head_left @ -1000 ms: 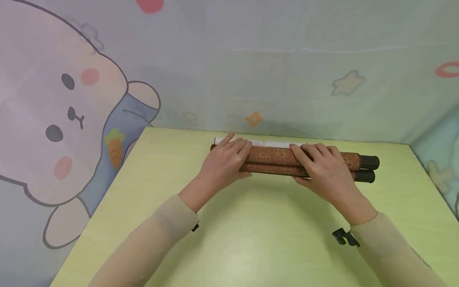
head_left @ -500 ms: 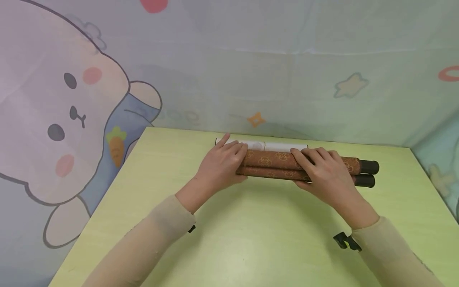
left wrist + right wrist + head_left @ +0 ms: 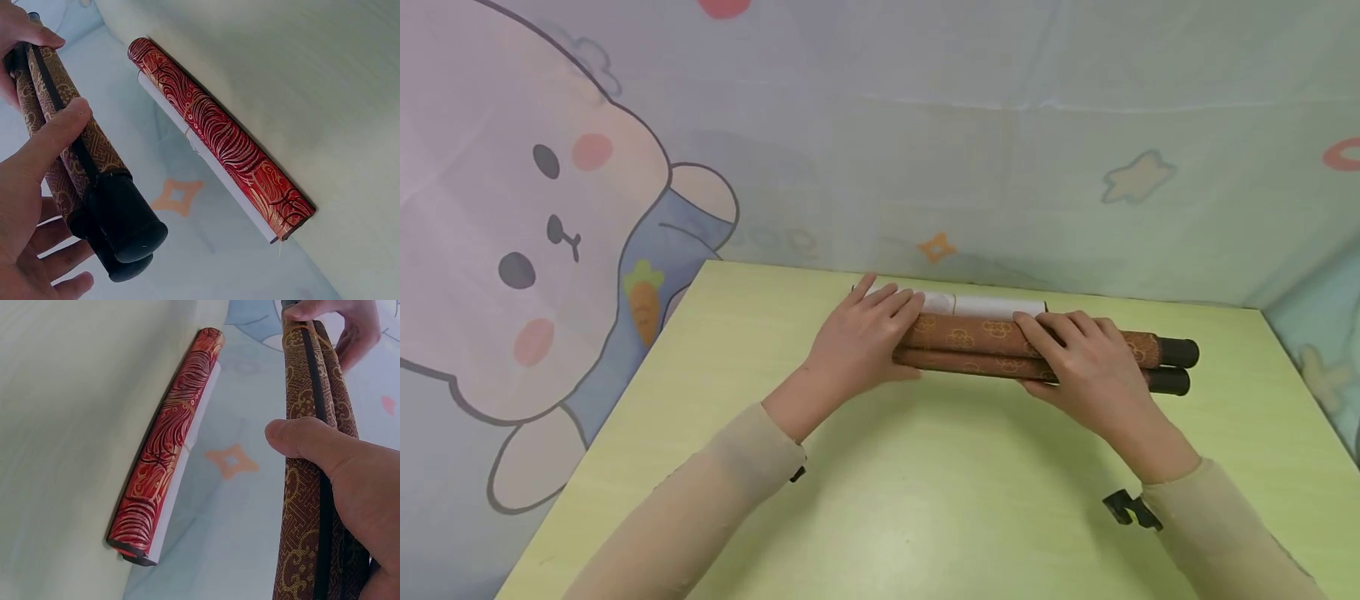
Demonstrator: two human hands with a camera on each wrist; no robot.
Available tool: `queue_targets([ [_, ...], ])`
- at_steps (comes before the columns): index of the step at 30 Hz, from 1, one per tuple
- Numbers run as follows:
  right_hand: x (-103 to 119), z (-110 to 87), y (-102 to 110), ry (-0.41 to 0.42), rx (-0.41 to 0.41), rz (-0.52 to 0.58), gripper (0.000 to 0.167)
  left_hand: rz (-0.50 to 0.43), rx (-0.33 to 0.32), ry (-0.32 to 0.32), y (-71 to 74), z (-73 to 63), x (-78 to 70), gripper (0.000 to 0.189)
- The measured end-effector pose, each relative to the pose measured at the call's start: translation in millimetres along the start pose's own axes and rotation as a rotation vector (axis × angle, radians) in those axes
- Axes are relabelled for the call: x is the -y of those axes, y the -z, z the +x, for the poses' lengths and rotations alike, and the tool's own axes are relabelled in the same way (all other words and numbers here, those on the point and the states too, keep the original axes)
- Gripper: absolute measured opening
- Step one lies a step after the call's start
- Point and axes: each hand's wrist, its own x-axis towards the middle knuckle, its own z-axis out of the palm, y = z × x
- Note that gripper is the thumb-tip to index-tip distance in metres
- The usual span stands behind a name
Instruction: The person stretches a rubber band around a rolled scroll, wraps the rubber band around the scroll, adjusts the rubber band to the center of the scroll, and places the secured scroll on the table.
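A brown brocade scroll with gold patterns and black end caps is held crosswise above the table; it shows as two rolls lying side by side. My left hand grips its left part, thumb on the near side and fingers over the far side. My right hand grips it nearer the right end in the same way. A thin cord shows round it in the right wrist view. Behind it, a second scroll with red and gold brocade and a white side lies apart on the table; in the head view only its white part shows.
The pale green-yellow table ends at a back edge close to the red scroll. Behind it hangs a light cloth printed with a cartoon animal and stars. A black clip-like piece sits at the right sleeve.
Both hands have brought the brown scroll slightly toward me and to the right, so more of the white roll behind it shows. The grips look unchanged.
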Motion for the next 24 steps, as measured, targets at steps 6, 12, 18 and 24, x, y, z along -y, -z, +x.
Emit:
queue_targets([
  [6,4,-0.5,0,0.016,0.009,-0.007,0.092,-0.059,0.051,-0.015,-3.8,2.7,-8.4,0.086],
  [12,9,-1.9,0,0.013,0.000,-0.001,0.094,-0.086,0.014,-0.047,-3.7,4.5,-18.6,0.082],
  [18,8,-2.9,3,-0.017,-0.009,0.012,0.093,-0.057,-0.029,-0.010,-0.5,-3.8,-10.6,0.095],
  [24,4,-4.3,-2,-0.024,-0.013,0.011,0.094,0.046,-0.116,-0.020,-8.2,-8.2,-9.9,0.089],
])
